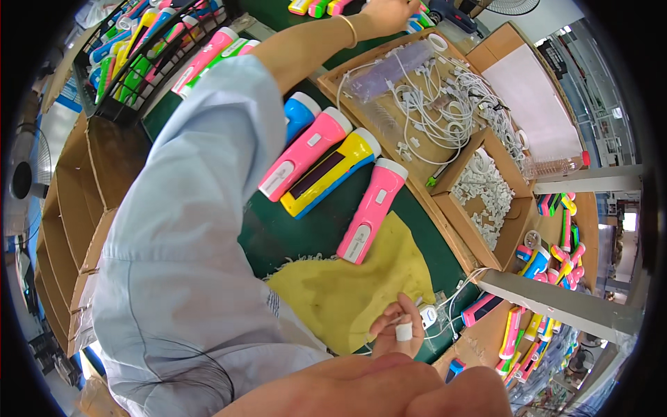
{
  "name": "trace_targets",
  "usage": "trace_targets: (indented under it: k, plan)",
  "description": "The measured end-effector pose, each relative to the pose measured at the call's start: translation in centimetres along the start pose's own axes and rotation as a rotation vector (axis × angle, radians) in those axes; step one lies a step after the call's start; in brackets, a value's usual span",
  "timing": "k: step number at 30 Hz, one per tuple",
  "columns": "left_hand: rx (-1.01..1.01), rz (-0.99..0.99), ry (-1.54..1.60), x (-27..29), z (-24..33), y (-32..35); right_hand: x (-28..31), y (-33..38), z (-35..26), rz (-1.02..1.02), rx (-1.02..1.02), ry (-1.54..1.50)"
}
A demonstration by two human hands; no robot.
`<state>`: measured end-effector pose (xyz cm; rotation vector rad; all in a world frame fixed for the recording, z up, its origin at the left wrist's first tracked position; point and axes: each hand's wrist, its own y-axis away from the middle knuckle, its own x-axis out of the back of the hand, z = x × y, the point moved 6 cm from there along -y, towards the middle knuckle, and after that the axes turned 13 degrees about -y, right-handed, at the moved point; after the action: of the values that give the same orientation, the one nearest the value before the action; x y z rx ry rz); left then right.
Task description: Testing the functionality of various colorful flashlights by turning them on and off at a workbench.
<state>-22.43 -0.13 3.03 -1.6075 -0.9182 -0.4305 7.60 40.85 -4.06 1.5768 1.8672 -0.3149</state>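
My left arm, in a pale blue sleeve, stretches far across the bench. Its hand (389, 15) is at the top edge of the picture, beside a flashlight (421, 21) with blue and green parts. The fingers are partly cut off, so their grip is unclear. Low in the middle, my right hand (401, 335) is curled around a thin white cable, with white tape on one finger. Next to it is a white charger plug (428, 316). A yellow cloth (326, 299) lies under this hand. A pink flashlight (373, 212) rests partly on the cloth, and a yellow-and-blue flashlight (332, 172) lies beyond it.
A wooden tray (375, 128) holds tangled white cables (434, 104). A cardboard box (511, 233) in it contains small white parts. At the back left stands a black wire basket (128, 104) of flashlights. More flashlights (528, 333) lie at right, past a grey metal bar (556, 306).
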Motion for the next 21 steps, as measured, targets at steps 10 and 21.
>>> trace_targets:
  k: [10,21]
  plan:
    - [0.294,-0.887,1.786,20.4,17.0,28.0,-5.3,-0.5,3.5,0.080,0.319,0.021]
    - [0.258,-0.690,2.073,23.9,19.3,30.9,-2.6,3.3,5.2,-0.180,0.463,0.738]
